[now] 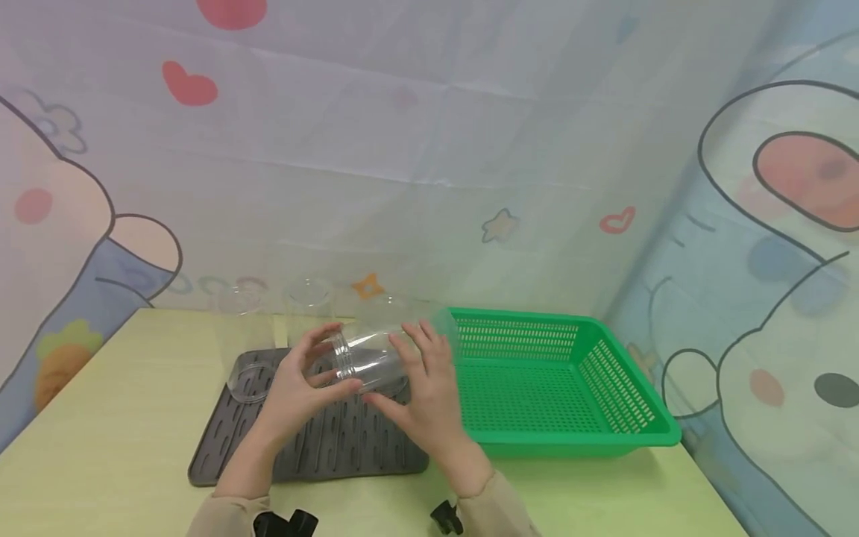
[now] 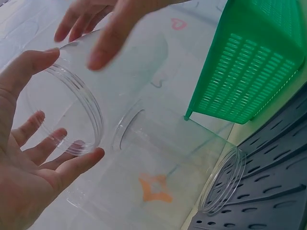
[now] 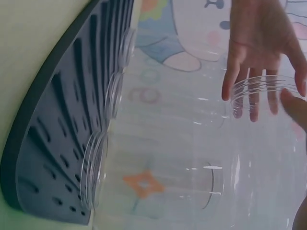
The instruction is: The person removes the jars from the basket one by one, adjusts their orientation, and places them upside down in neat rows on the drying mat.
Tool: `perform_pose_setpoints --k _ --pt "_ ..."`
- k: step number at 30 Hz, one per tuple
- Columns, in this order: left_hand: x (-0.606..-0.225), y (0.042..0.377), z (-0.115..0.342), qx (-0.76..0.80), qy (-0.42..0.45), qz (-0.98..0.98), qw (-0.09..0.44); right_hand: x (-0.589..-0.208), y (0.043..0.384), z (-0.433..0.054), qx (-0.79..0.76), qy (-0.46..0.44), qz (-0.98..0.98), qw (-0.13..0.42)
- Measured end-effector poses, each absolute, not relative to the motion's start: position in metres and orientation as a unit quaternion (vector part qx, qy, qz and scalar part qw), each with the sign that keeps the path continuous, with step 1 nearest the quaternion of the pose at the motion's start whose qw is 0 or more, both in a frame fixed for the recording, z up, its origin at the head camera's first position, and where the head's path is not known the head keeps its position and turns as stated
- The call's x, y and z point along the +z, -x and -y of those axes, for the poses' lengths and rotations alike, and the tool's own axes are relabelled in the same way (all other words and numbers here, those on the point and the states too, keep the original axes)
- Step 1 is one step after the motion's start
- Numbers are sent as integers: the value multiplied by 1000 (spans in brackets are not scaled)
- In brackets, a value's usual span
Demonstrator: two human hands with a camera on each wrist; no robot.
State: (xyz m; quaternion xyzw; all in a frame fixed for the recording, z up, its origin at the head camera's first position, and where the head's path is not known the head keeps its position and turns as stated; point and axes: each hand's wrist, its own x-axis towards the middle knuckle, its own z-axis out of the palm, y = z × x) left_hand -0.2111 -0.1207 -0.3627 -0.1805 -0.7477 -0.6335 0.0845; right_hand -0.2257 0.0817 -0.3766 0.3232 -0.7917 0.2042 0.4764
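Both hands hold a clear plastic jar [image 1: 376,362] on its side above a dark grey drying mat [image 1: 329,459]. Its threaded mouth faces left. My left hand [image 1: 295,388] grips that mouth end, with the thumb and fingers spread around the threaded rim [image 2: 91,108]. Around the jar's body lies my right hand [image 1: 429,395], fingers across the top and thumb lower down; it looks blurred in the left wrist view. Several similar clear jars stand mouth down on the mat, among them one at the left [image 1: 248,343] and one farther back [image 1: 310,302].
A green plastic basket [image 1: 570,441] with slotted sides stands right of the mat, with no contents visible. Both rest on a pale yellow table [image 1: 121,403]. Behind hangs a cartoon-print cloth [image 1: 429,149].
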Motion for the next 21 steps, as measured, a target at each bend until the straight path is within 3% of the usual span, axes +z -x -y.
perform_pose_setpoints --k 10,21 --pt "-359 210 126 -673 153 713 122 -375 227 -83 476 -229 708 468" --pt "-365 212 121 -705 211 665 129 -370 224 -84 770 -109 592 213"
